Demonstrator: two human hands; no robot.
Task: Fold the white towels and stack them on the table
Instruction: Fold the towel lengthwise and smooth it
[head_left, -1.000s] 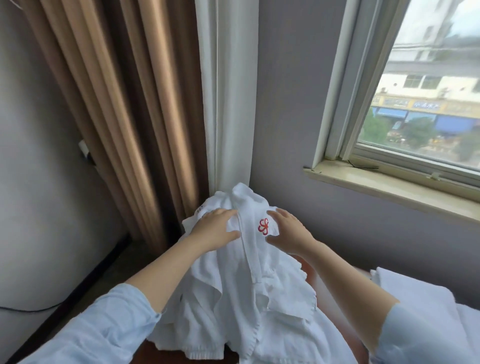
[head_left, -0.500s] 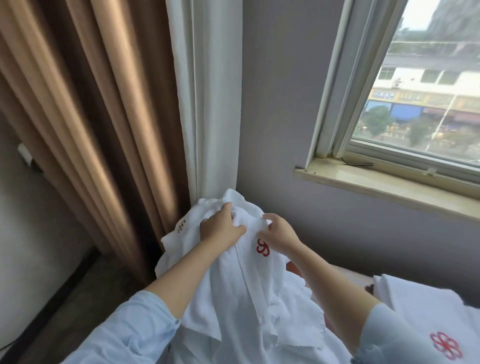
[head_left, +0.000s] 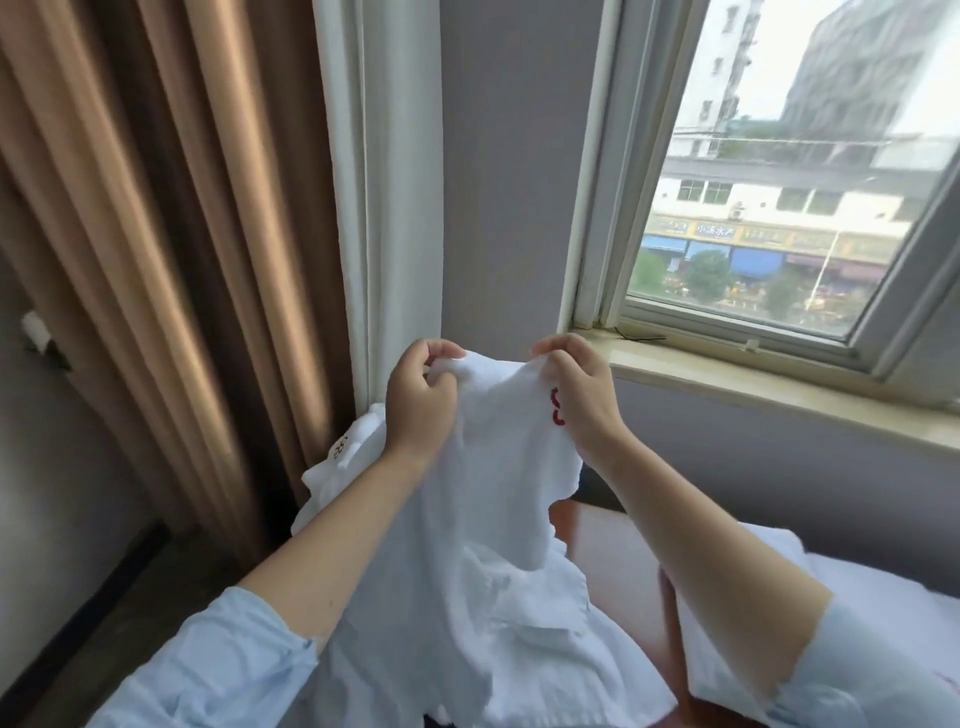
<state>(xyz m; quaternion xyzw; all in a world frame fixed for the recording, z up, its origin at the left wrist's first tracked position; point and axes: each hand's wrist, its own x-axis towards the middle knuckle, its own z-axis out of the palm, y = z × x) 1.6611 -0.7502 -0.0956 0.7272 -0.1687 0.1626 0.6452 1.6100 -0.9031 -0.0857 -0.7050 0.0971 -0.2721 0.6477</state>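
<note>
A white towel (head_left: 493, 467) hangs raised before the grey wall (head_left: 509, 182), its lower part trailing down over the brown table (head_left: 613, 545). The left hand (head_left: 421, 410) and right hand (head_left: 582, 395) each pinch its top edge, with a red emblem (head_left: 557, 408) beside the right. More white towels (head_left: 883, 613) lie at the right.

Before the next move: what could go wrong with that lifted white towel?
The left hand and right hand pinch the white cloth towel with the red emblem along a bunched edge, so it may fold crooked. Its lower part drapes on the loose white towel pile, which could drag off the brown wooden table.
</note>
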